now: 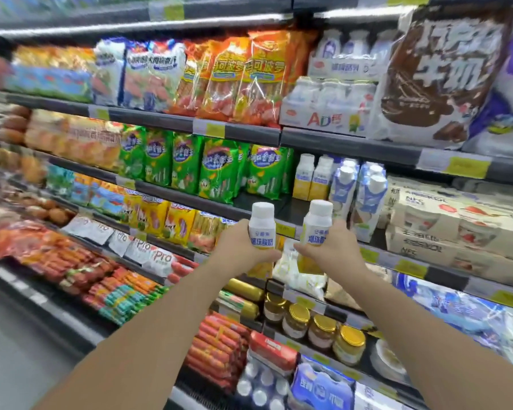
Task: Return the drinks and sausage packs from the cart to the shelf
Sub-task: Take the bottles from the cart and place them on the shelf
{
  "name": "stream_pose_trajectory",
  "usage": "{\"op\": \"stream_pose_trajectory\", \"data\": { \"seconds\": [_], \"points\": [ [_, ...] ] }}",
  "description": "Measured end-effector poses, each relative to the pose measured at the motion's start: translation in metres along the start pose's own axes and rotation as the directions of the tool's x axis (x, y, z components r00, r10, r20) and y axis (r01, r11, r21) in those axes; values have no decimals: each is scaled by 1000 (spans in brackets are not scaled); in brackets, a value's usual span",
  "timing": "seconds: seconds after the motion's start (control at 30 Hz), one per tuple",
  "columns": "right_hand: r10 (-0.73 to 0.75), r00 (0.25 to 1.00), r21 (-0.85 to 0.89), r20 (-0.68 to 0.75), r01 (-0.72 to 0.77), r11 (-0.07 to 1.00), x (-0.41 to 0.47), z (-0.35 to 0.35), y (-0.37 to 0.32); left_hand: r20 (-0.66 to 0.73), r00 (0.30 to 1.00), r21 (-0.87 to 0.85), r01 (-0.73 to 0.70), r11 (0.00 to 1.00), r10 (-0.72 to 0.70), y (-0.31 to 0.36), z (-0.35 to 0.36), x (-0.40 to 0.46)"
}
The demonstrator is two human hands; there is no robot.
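Supermarket chiller, stocked shelves across view. Left hand (243,247) curled round white yogurt drink bottle (262,224), upright. Right hand (330,247) grips second bottle (317,222) likewise, just beside first. At 12 o'clock from hands: matching bottles (313,180) on shelf (279,213), dark gap before them. Green sausage packs (219,170) at 10 o'clock. Step: shelving drinks (cart not in view). Next: reach forward, stand both in gap, let go.

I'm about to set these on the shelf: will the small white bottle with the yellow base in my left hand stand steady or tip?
The white, yellow-based bottle in the left hand looks tall and narrow, so a nudge may well tip it. Its round body would probably roll once down. The matching bottles on the shelf stand upright, so it should stand if set down squarely.
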State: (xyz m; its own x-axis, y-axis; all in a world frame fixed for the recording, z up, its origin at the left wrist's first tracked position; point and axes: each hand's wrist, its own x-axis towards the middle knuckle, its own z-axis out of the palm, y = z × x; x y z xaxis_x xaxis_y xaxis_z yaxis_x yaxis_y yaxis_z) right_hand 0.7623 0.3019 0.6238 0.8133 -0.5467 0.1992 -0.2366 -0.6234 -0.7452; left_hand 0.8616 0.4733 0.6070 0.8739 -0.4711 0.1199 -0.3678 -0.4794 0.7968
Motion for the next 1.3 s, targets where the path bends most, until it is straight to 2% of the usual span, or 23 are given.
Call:
{"op": "stream_pose_trajectory", "data": {
  "seconds": [0.23, 0.37, 0.7, 0.93, 1.13, 1.3],
  "points": [
    [-61, 998, 64, -5, 62, 996, 64, -1, -18, -74, 997, 100, 24, 995, -17, 22, -10, 62],
    [-46, 999, 66, -19, 47, 997, 89, 4, -19, -113, 994, 92, 19, 996, -9, 33, -7, 94],
    [50, 997, 80, -59, -45, 996, 136, 40, -18, -48, 998, 132, -36, 991, 42, 26, -6, 163],
    [134, 962, 33, -240, -130, 991, 171, 59, -21, 38, 994, 136, -109, 985, 105, 15, 6, 211],
    [220, 906, 94, -361, -199, 975, 186, 69, -15, 82, 967, 110, -249, 962, 241, 8, 24, 231],
    [249, 883, -20, -397, -280, 960, 186, 83, -9, 58, 958, 80, -285, 955, 281, 4, 33, 241]
  ]
}}
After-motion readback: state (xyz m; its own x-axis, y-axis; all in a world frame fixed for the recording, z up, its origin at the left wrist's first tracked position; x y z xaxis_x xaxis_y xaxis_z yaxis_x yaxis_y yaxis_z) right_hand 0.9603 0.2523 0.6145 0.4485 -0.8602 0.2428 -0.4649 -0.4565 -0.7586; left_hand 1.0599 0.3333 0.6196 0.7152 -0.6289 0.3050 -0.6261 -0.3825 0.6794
